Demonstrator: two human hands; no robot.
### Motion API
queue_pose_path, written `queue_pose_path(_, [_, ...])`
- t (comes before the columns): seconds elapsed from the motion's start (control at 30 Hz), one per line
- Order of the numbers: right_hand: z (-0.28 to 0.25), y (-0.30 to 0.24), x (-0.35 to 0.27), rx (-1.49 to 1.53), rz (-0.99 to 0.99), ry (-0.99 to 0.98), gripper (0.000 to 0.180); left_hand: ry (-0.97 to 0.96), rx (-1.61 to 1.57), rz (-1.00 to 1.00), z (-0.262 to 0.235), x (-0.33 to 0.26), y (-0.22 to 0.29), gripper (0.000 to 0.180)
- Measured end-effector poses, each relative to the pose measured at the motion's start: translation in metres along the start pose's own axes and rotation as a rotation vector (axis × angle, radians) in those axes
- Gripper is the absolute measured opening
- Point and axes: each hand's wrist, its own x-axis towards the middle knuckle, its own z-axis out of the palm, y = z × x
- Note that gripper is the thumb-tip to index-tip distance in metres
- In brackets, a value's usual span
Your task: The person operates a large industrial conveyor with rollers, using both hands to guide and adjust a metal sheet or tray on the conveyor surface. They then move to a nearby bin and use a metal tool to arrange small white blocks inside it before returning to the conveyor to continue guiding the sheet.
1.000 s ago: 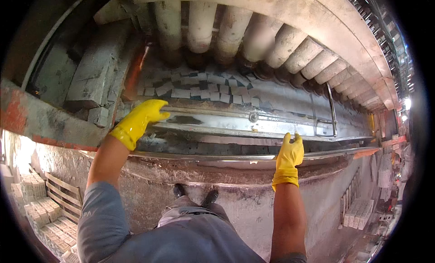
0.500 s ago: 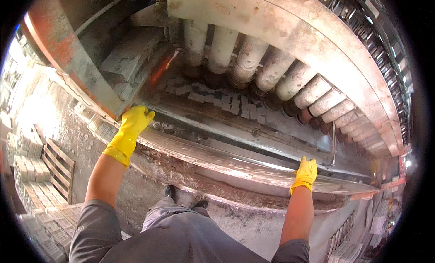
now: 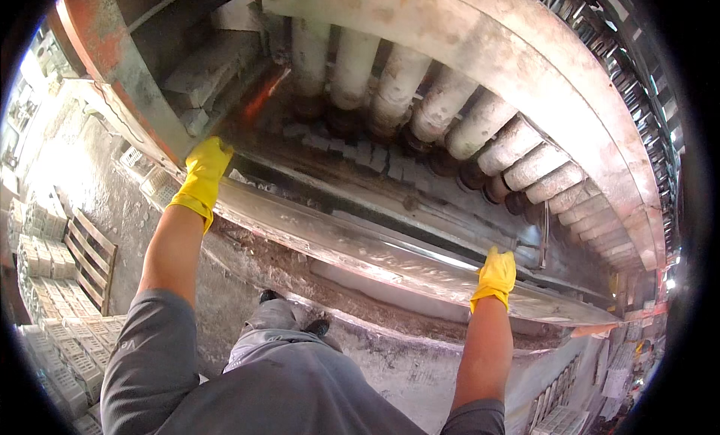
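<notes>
Both my hands wear yellow rubber gloves and reach forward to the long front edge of a large machine. My left hand is closed over the left end of a long grey bar, beside the machine's orange-and-grey upright. Farther right, my right hand has its fingers curled over the same bar. The fingertips of both hands are partly hidden behind the bar. Just in front of the bar runs a worn pale metal ledge. What the bar is made of I cannot tell.
Inside the machine, thick cylinders hang in a row below a heavy curved beam. Flat grey pieces lie beneath them. On the floor to the left are stacked pale perforated blocks and a wooden pallet.
My view has shifted a little. My left hand sits farther forward and left, my right hand slightly so. Both keep their hold on the bar. The pieces under the cylinders look darker.
</notes>
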Motion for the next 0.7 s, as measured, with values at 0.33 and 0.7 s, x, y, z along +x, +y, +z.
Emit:
queue_pose_path(0.33, [-0.02,-0.015,-0.003,-0.292,-0.239,-0.038,0.045,0.102,-0.026,-0.017,-0.008,0.003,0.002,0.046])
queue_pose_path(0.7, [-0.027,-0.022,0.01,-0.345,-0.276,-0.137,0.027,0.054,-0.026,-0.076,-0.025,0.021,-0.01,0.047])
